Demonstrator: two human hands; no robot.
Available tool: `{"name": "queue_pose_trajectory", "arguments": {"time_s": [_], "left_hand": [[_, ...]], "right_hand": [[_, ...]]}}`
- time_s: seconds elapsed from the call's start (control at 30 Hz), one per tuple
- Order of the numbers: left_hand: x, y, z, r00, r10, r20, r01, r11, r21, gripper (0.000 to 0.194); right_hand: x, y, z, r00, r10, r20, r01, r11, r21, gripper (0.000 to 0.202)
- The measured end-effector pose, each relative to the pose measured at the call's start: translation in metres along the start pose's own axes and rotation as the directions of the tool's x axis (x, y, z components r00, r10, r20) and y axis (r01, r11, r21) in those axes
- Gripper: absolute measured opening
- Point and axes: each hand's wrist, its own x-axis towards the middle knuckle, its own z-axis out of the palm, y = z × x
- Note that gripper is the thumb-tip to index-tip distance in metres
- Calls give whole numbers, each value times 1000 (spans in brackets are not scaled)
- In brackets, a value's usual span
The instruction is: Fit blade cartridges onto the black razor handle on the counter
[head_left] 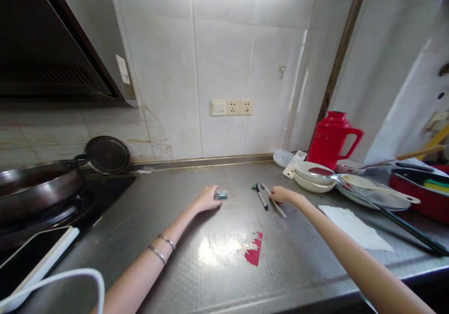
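My left hand (207, 199) is closed around the near end of a small clear plastic case (222, 195) on the steel counter. Something dark green and silvery shows inside it, perhaps razor cartridges. Farther right, my right hand (281, 194) pinches a slim white toothbrush (280, 211) that lies slantwise on the counter; part of its middle is hidden by the fingers. Just left of the toothbrush, apart from both hands, lies a razor (261, 198) with a green head and a grey and black handle.
A torn red patch (255, 251) marks the counter (182, 262) in front. At right are a white napkin (354, 227), stacked bowls (313, 179), plates and a red thermos (329, 141). A pan (35, 183) on the stove and a phone (31, 258) with a white cable occupy the left.
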Motion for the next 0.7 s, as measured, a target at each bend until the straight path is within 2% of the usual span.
{"name": "queue_pose_trajectory", "arguments": {"time_s": [0.47,0.6,0.7], "left_hand": [[7,-7,9,996,56,-67,-61,994,-85,47],[9,-8,9,997,42,-71,-49,993,-103,46],[10,-6,8,995,24,-98,-37,990,-135,49]], "right_hand": [[-1,4,1,999,-29,-45,29,1000,6,43],[-6,4,-6,995,-47,-86,47,999,0,43],[-12,3,-17,986,-93,-135,95,996,3,34]]}}
